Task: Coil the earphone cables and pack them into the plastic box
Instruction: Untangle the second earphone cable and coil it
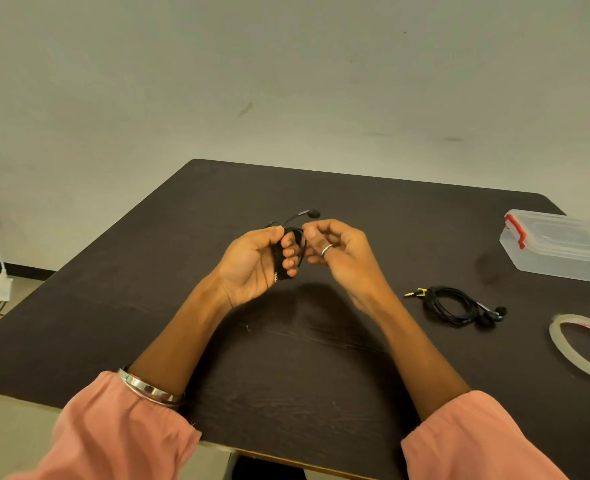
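Note:
A black earphone cable point(281, 252) is wound around the fingers of my left hand point(258, 261), held above the middle of the dark table point(182, 237). One earbud point(312, 213) sticks up behind my fingers and the plug hangs at my palm. My right hand point(335, 247), wearing a ring, pinches the cable loop beside my left fingertips. A second black earphone point(454, 306) lies coiled on the table to the right, with a yellow-marked plug. The clear plastic box point(560, 245), lid on with red clips, stands at the far right.
A roll of clear tape point(570, 348) lies at the right edge, near the coiled earphone. Off the table's left side, a white charger point(3, 287) and cables hang by the wall. The near table edge runs under my pink sleeves.

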Demonstrator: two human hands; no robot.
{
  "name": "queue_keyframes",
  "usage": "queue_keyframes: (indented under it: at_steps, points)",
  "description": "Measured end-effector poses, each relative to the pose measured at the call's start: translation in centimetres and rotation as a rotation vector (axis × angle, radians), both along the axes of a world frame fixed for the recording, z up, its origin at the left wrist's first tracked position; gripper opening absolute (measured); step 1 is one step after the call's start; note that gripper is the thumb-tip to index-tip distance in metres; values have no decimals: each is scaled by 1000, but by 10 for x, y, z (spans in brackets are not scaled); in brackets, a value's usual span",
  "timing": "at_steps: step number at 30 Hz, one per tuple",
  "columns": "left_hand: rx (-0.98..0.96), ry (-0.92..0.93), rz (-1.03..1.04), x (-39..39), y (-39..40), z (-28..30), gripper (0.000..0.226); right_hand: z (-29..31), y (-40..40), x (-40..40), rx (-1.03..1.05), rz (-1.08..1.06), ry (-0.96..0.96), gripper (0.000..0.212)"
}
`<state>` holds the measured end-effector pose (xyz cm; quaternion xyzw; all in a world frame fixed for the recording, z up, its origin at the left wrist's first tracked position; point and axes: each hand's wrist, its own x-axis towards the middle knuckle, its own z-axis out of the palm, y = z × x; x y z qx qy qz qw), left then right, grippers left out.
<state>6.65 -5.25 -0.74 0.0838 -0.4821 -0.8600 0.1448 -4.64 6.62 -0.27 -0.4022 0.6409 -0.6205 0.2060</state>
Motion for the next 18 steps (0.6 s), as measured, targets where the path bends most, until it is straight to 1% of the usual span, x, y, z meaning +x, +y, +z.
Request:
queue_keyframes:
  at_steps: [3,5,9,12,15,16,18]
  points:
    - [-5,10,-2,2,0,1,28,-3,-2,0,9,17,58,21]
    - [-21,14,-20,2,1,1,27,-4,-2,0,13,4,99,22]
    - [-87,20,-53,2,1,-1,28,-2,0,0,-5,82,34,24]
    - [-215,-1,-38,2,1,-2,31,0,1,-2,-23,91,-17,28]
    - [-353,-87,73,-1,5,-4,35,0,2,-7,-21,60,-4,28]
    - [-404,-120,128,-3,5,-5,36,-1,2,-8,-7,59,27,29]
    - [-519,-152,208,-5,2,-8,39,-3,0,-9,50,44,178,31]
